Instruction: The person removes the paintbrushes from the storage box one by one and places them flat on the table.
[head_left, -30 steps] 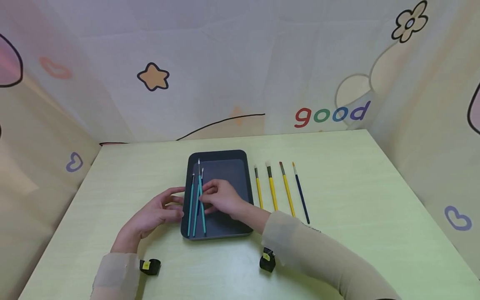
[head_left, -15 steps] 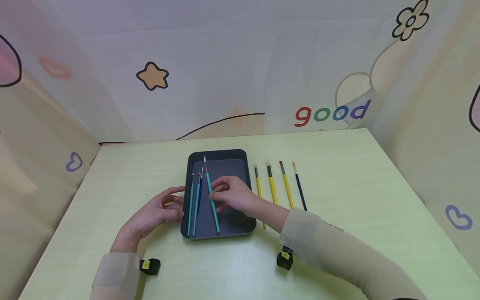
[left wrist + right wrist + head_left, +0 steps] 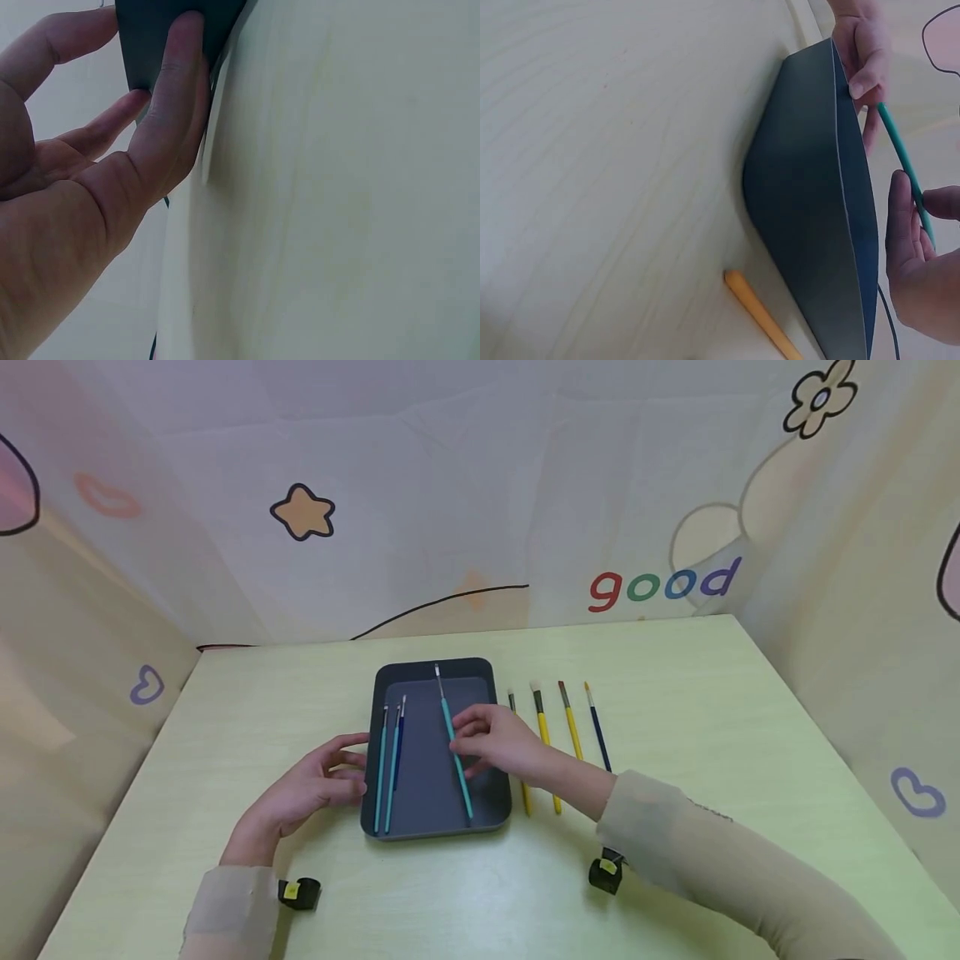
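My right hand [image 3: 498, 745] pinches a teal brush [image 3: 459, 768] between thumb and fingers, over the right half of the dark tray [image 3: 435, 832]. In the right wrist view the teal handle [image 3: 901, 150] stands above the tray's wall [image 3: 802, 165], held by the right hand [image 3: 926, 277]. Two other teal brushes [image 3: 381, 777] [image 3: 391, 785] and a dark blue brush [image 3: 399, 752] lie along the tray's left side. My left hand [image 3: 318, 781] touches the tray's left edge, fingers loosely bent; the left wrist view shows its fingertips [image 3: 187, 34] against the tray wall [image 3: 150, 37].
Right of the tray lie yellow brushes [image 3: 543, 723] and a dark blue one [image 3: 598, 731], some partly hidden under my right forearm. A small black block [image 3: 300, 893] is by the left sleeve, another [image 3: 606, 871] under the right sleeve. A printed curtain [image 3: 420, 527] stands behind the table.
My right hand has carried the teal brush rightward across the tray, away from the other brushes on the left. My left hand has stayed at the tray's edge.
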The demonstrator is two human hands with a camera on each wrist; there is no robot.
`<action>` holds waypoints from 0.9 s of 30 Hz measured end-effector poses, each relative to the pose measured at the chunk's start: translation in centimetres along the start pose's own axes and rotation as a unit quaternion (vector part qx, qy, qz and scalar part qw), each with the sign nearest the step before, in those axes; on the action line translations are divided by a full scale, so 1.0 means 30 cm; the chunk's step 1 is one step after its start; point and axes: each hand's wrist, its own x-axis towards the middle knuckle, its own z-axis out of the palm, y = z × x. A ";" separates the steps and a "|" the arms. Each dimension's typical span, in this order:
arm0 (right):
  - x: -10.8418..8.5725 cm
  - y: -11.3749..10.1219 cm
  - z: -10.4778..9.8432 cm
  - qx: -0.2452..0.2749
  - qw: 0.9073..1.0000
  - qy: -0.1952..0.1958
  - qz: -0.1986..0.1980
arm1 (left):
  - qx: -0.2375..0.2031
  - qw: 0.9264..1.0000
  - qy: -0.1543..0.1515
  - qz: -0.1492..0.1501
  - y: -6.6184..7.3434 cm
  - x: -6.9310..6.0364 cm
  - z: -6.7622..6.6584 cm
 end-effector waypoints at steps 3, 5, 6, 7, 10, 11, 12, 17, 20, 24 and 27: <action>-0.010 -0.010 -0.022 -0.004 1.000 0.006 0.000 | 0.001 1.000 0.001 -0.001 -0.001 0.001 -0.001; -0.015 -0.014 -0.040 -0.008 1.000 0.008 -0.001 | 0.002 1.000 0.002 -0.001 0.000 0.001 -0.003; -0.017 -0.014 -0.048 -0.010 1.000 0.009 -0.002 | 0.003 1.000 0.002 0.000 0.000 0.002 -0.003; -0.018 -0.015 -0.056 -0.013 1.000 0.011 -0.003 | 0.003 1.000 0.003 0.000 0.000 0.001 -0.004; -0.025 -0.013 -0.080 -0.017 1.000 0.016 -0.006 | 0.004 1.000 0.004 -0.001 0.000 0.000 -0.004; -0.028 -0.010 -0.088 -0.017 1.000 0.019 -0.005 | 0.003 1.000 0.004 -0.001 0.000 -0.001 -0.004; -0.031 -0.006 -0.096 -0.018 1.000 0.021 -0.004 | 0.002 1.000 0.004 -0.002 0.000 -0.001 -0.003; -0.055 0.011 -0.144 -0.022 0.999 0.036 0.001 | -0.002 1.000 0.001 -0.001 -0.004 -0.001 -0.002; -0.069 0.020 -0.175 -0.024 0.999 0.045 0.001 | -0.001 1.000 0.001 0.000 -0.005 0.000 -0.002; -0.085 0.033 -0.213 -0.026 0.998 0.058 0.002 | 0.000 1.000 0.001 0.000 -0.002 -0.001 -0.004; -0.095 0.043 -0.238 -0.031 0.997 0.070 0.006 | 0.001 1.000 0.000 0.000 0.001 0.000 -0.004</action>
